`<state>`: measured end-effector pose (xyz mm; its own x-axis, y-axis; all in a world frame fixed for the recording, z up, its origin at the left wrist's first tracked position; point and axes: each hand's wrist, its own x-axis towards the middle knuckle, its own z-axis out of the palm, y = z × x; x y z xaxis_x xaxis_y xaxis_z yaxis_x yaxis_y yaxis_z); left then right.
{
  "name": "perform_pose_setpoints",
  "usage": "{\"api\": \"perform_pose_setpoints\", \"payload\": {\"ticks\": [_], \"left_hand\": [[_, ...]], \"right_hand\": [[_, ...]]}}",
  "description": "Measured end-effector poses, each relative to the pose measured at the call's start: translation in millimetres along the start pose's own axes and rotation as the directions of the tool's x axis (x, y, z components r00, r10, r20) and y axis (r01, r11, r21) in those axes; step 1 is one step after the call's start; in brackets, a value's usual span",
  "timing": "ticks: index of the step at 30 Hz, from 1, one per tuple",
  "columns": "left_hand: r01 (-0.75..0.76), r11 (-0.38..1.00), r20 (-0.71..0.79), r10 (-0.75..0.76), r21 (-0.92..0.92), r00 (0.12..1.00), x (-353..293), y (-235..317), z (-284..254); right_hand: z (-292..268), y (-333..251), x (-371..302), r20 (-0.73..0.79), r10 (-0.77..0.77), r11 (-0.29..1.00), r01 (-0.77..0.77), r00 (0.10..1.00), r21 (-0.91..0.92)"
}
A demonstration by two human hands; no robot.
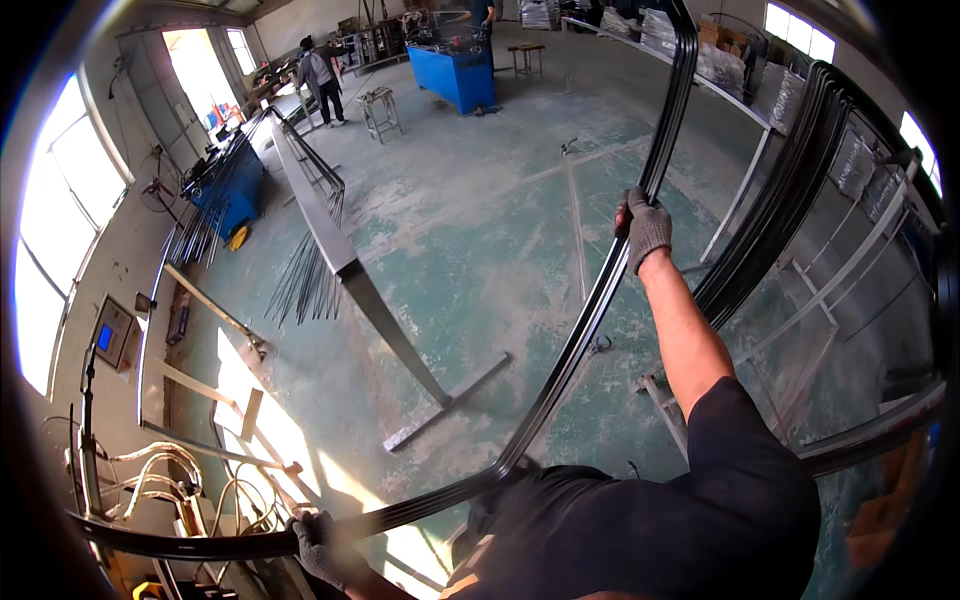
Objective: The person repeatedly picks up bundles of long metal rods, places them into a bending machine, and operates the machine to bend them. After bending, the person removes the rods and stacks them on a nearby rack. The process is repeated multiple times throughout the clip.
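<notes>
The green, worn floor (480,235) spreads across the whole shop. Over it runs the bundle (573,360), several long black strips laid side by side, slanting from the top edge down to a bend near the person's waist, then curving away to the lower left; both hands hold it. A thicker black stack (775,215), also bent, stands to the right, just beyond the right forearm. Left of the bundle and apart from it, a grey steel stand (318,220) stretches from the back towards a flat crossbar foot. Farther off is a blue worktop (455,75) with equipment on it (what exactly is too small to tell). Thin dark rods (300,280) fan out beside the stand. At lower left, pale hoses (165,465) loop below a wall panel (111,333) with a blue screen. The right hand (648,222), gloved in grey, has its fingers wrapped round the upper run; the left hand (322,548), gloved too, seems to grasp the lower curve, though it is blurred.
</notes>
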<state>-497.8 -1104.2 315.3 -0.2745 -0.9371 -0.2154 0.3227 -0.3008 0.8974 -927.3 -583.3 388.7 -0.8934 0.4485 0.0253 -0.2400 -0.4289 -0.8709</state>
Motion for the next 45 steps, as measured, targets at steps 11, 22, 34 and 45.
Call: {"api": "perform_pose_setpoints", "payload": {"ticks": [11, 22, 34, 45], "left_hand": [[0.035, 0.999, 0.326, -0.028, -0.016, 0.945, -60.7, -138.3, 405.5], [0.186, 0.982, 0.436, -0.178, 0.025, 0.882, -67.0, -305.8, 705.4], [0.557, 0.829, 0.536, -0.491, 0.046, 0.687, 70.9, -522.4, 979.3], [0.664, 0.742, 0.584, -0.581, 0.093, 0.567, 203.3, -630.1, 1194.2]], "right_hand": [[-99.3, -26.3, 400.6, -0.163, -0.110, 0.990, 0.093, 0.980, -0.107], [-104.5, -43.1, 686.5, -0.288, -0.141, 0.980, 0.091, 0.947, -0.179], [-67.0, -2.0, 928.0, -0.348, -0.337, 0.934, 0.262, 0.875, -0.245], [71.4, 40.2, 1117.0, -0.259, -0.414, 0.893, 0.334, 0.872, -0.303]]}}
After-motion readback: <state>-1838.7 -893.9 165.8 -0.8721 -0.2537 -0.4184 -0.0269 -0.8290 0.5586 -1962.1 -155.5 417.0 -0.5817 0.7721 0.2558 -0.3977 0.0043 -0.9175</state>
